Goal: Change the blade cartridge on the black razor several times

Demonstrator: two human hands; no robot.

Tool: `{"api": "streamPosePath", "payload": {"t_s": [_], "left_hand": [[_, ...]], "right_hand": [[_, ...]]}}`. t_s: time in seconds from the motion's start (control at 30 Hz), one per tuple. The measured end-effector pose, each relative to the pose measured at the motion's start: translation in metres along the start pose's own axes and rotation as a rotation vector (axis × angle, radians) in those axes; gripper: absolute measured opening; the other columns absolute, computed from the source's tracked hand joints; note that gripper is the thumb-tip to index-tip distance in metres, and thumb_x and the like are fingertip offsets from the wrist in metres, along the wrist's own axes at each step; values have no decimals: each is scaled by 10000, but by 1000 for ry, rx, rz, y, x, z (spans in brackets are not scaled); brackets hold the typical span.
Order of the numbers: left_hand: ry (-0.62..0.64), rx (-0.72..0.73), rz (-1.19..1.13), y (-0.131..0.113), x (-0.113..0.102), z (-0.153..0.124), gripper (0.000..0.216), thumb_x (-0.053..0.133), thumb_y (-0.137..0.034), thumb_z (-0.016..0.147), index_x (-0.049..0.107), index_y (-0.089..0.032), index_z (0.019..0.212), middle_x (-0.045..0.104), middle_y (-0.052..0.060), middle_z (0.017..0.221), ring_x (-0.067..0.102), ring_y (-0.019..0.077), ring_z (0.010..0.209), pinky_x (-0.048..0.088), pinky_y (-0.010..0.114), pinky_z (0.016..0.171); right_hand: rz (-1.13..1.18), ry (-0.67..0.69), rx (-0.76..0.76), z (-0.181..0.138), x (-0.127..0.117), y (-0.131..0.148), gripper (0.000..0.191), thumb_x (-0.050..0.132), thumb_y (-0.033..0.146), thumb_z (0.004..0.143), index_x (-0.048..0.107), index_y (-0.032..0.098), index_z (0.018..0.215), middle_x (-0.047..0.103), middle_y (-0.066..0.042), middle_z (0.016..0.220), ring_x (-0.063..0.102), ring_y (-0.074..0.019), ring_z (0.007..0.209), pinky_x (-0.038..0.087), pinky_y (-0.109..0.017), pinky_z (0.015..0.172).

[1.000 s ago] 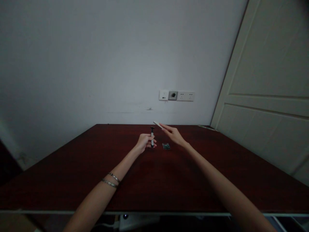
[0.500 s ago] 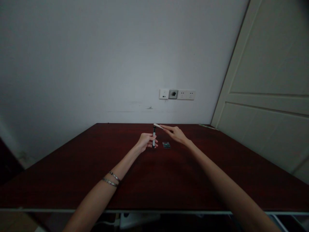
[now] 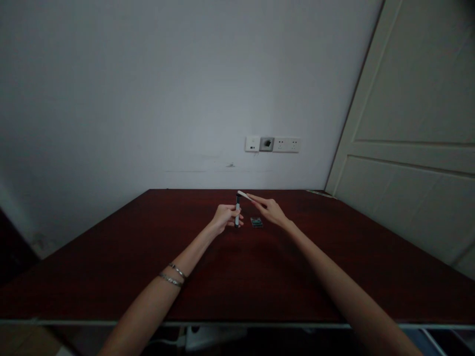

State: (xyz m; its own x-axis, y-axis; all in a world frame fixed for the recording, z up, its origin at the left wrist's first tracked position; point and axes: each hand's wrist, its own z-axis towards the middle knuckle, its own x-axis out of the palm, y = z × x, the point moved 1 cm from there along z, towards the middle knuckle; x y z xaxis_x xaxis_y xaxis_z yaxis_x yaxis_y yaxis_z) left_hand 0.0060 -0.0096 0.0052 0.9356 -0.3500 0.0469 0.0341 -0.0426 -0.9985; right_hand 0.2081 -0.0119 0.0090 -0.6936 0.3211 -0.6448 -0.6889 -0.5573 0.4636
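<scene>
My left hand (image 3: pixel 224 217) is closed around a slim handle (image 3: pixel 237 213), black at the top and white lower down, held upright over the dark red table (image 3: pixel 237 267). My right hand (image 3: pixel 270 210) pinches a small pale flat piece (image 3: pixel 243 195) between its fingertips, and that piece sits right at the handle's top end. A small dark packet (image 3: pixel 256 222) lies flat on the table just below my right hand. Two thin bracelets circle my left wrist (image 3: pixel 173 275).
A white wall with a row of sockets (image 3: pixel 272 144) stands behind the table. A pale panelled door (image 3: pixel 411 148) fills the right side. A thin flat strip (image 3: pixel 315 193) lies at the table's far right corner. The table's near edge runs along the bottom.
My right hand has brought the pale piece left and down until it meets the top of the handle. My left hand shifted the handle slightly right.
</scene>
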Motion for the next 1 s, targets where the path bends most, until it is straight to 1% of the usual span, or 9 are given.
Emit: {"api": "streamPosePath", "payload": {"t_s": [0.13, 0.2, 0.3, 0.37, 0.4, 0.47, 0.53, 0.73, 1.0], "left_hand": [[-32, 56, -38, -2, -5, 1, 180, 601, -156, 734, 575, -104, 904, 651, 64, 665, 643, 174, 533, 523, 284, 519], [-53, 80, -29, -1, -6, 3, 190, 591, -151, 741, 573, -104, 924, 658, 71, 683, 644, 169, 546, 521, 274, 521], [-86, 99, 6, 5, -5, 7, 200, 581, -123, 740, 583, -97, 939, 664, 76, 702, 643, 155, 555, 496, 232, 501], [-110, 123, 14, 11, -3, 11, 206, 570, -96, 739, 594, -94, 944, 666, 76, 714, 643, 145, 566, 475, 206, 493], [-121, 139, 11, 14, -2, 12, 206, 571, -86, 735, 601, -93, 940, 667, 74, 713, 642, 140, 568, 464, 195, 489], [-128, 175, -7, 18, 0, 15, 198, 585, -75, 723, 615, -89, 918, 666, 70, 696, 636, 131, 560, 447, 182, 485], [-113, 211, -27, 21, 2, 17, 189, 606, -78, 709, 626, -85, 896, 667, 70, 684, 630, 127, 555, 441, 182, 492], [-113, 292, -76, 20, -2, 19, 231, 661, -135, 681, 645, -90, 907, 677, 77, 725, 631, 133, 583, 455, 204, 528], [-74, 332, -36, 19, 3, 16, 253, 702, -174, 644, 656, -91, 879, 680, 68, 703, 617, 129, 571, 447, 210, 537]], "right_hand": [[78, -6, 40, -13, -1, -7, 395, 464, 414, 838, 555, 315, 1210, 664, -24, 1082, 631, -220, 915, 476, -317, 768], [163, -58, 80, -21, 0, -8, 418, 455, 433, 835, 557, 280, 1210, 657, -43, 1083, 624, -203, 904, 477, -309, 762], [378, -139, 217, -29, 6, 0, 440, 419, 475, 840, 584, 187, 1128, 653, -38, 759, 572, -133, 587, 462, -243, 534], [559, -118, 305, -30, 12, 12, 418, 416, 509, 830, 596, 161, 976, 490, 38, 526, 413, -78, 400, 342, -187, 370], [644, -90, 334, -29, 15, 20, 403, 425, 525, 819, 582, 164, 907, 407, 67, 483, 343, -60, 359, 281, -169, 328], [779, -39, 371, -27, 20, 33, 377, 458, 543, 792, 542, 178, 836, 326, 95, 470, 265, -37, 331, 205, -147, 294], [856, -15, 395, -28, 26, 44, 367, 484, 551, 770, 516, 188, 814, 317, 104, 471, 237, -28, 321, 173, -138, 282], [891, 4, 455, -51, 46, 58, 383, 499, 568, 748, 496, 185, 763, 320, 107, 460, 236, -24, 311, 164, -137, 271], [990, -89, 446, -41, 46, 68, 388, 503, 573, 742, 499, 187, 776, 300, 115, 449, 192, -17, 305, 146, -132, 271]]}}
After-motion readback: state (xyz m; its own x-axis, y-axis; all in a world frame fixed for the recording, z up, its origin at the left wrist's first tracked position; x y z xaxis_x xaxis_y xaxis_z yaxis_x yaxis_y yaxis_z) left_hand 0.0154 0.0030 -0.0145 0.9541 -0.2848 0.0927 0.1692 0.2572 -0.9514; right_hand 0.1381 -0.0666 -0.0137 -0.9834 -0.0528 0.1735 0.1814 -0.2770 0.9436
